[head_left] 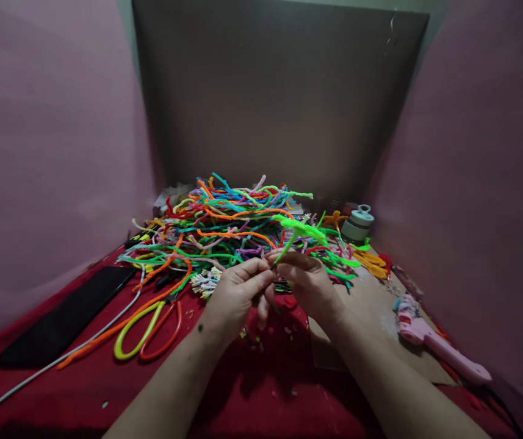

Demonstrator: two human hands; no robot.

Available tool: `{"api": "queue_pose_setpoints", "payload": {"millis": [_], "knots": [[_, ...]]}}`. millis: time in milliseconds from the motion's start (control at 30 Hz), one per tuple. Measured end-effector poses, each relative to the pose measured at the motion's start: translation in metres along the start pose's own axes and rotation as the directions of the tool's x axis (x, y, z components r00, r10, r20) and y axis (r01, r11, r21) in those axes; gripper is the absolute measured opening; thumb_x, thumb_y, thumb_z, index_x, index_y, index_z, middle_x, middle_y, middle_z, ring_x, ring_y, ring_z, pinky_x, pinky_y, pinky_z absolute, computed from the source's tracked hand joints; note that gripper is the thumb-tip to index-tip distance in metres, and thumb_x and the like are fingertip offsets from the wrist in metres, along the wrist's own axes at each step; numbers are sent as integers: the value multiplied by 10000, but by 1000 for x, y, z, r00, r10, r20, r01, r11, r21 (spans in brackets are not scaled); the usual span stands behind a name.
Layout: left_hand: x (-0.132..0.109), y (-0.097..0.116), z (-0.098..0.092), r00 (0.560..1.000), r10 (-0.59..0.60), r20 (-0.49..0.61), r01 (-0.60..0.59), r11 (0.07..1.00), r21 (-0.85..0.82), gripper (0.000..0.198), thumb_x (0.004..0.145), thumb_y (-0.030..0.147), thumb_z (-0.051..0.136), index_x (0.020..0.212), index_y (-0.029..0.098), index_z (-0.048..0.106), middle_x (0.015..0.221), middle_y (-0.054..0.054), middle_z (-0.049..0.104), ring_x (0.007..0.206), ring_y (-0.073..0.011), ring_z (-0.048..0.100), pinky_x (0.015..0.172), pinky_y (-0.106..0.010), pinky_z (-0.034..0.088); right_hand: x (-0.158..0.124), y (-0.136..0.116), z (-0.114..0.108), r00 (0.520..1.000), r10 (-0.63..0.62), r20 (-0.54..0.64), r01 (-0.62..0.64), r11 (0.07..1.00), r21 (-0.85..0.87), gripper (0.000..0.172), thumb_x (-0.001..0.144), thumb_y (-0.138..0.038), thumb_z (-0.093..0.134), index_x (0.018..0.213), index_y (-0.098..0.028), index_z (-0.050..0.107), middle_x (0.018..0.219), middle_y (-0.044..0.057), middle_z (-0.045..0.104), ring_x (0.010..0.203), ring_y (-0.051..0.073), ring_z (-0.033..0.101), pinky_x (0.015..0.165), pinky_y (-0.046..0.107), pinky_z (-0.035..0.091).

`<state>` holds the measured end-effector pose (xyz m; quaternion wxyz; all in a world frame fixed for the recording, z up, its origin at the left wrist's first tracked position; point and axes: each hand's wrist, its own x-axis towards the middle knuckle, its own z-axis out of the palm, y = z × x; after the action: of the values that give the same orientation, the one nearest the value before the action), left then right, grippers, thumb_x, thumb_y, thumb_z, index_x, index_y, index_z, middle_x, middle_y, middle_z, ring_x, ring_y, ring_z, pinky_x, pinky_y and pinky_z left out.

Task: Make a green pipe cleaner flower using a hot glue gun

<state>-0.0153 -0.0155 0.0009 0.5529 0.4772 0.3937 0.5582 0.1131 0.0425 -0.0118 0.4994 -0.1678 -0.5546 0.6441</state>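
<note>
Left hand [238, 288] and right hand [310, 283] are both pinching a lime-green fuzzy pipe-cleaner stem [298, 231]. Its wire end is probably risking pricking skin or slipping loose.

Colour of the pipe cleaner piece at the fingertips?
Neon green pipe cleaner piece, clearest in the head view.

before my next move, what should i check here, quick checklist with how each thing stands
1. Green pipe cleaner pinched in right hand: ok.
2. Left hand gripping its lower end: cannot tell, fingers hide it.
3. Scissors lying on the red cloth, left of both hands, untouched: ok.
4. Glue gun lying at right, apart from the hands: ok.
</note>
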Motion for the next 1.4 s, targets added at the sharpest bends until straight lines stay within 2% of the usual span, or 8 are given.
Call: {"api": "queue_pose_setpoints", "payload": {"millis": [200, 400, 500, 567, 700, 833, 967, 1400], "knots": [[-2, 1, -5, 964, -132, 229, 191, 946, -261, 104, 797, 219, 562, 730, 140, 559, 467, 51, 540, 218, -27, 326, 228, -152, 349, 1, -3, -3, 996, 44, 78, -51, 995, 86, 157, 666, -175, 672, 809, -215, 722, 795, 9, 647, 676, 130, 547, 694, 284, 437], [-2, 2, -9, 933, -124, 339, 224, 935, -274, 147, 826, 236, 508, 754, 124, 569, 486, 32, 555, 208, -30, 336, 218, -141, 309, 1, -6, -2, 991, 61, 121, -81, 984, 162, 133, 634, -144, 687, 744, -206, 729, 916, 21, 646, 723, 136, 564, 661, 275, 449], [-1, 0, -7, 974, -93, 207, 104, 994, -44, 172, 837, 285, 490, 771, 148, 569, 535, 15, 587, 286, -68, 455, 280, -158, 346, 2, -4, -1, 996, 78, 53, -85, 983, 162, 110, 622, -134, 686, 708, -198, 714, 857, 10, 655, 695, 127, 562, 665, 273, 443], [0, -4, -4, 998, 67, 20, -69, 977, 200, 123, 800, 283, 552, 789, 169, 598, 600, 13, 602, 406, -86, 525, 384, -172, 408, 3, -2, -2, 997, 74, -25, -69, 984, 167, 104, 607, -139, 697, 693, -198, 701, 786, 0, 659, 702, 135, 567, 703, 286, 439], [1, -13, 0, 903, 398, -163, -259, 806, 531, 52, 740, 247, 625, 749, 203, 650, 630, 23, 582, 573, -96, 543, 533, -162, 424, 5, 4, -2, 990, 51, -131, -39, 995, 93, 80, 597, -159, 721, 659, -194, 685, 730, -10, 653, 736, 146, 568, 753, 295, 421], [2, -10, -1, 954, 237, -185, -166, 928, 334, 82, 769, 253, 573, 736, 188, 610, 539, 39, 564, 416, -87, 523, 433, -178, 400, 4, 6, -1, 994, 26, -107, -23, 999, 25, 110, 635, -206, 717, 745, -205, 711, 752, -3, 650, 749, 155, 555, 729, 293, 428], [4, -4, -3, 999, 31, -42, -28, 997, 66, 121, 760, 271, 587, 733, 155, 566, 548, 21, 601, 351, -83, 518, 359, -174, 391, 2, 6, -1, 997, 40, -72, -37, 998, 45, 146, 659, -242, 710, 797, -196, 721, 745, 12, 655, 695, 143, 543, 669, 282, 424], [3, -10, -5, 972, -92, 218, 151, 952, -268, 118, 812, 243, 546, 783, 130, 559, 533, 9, 606, 254, -56, 441, 237, -147, 352, 2, 7, 3, 983, 98, 153, -128, 971, 204, 156, 683, -292, 673, 821, -224, 699, 568, -15, 609, 454, 125, 519, 510, 270, 415]]}}
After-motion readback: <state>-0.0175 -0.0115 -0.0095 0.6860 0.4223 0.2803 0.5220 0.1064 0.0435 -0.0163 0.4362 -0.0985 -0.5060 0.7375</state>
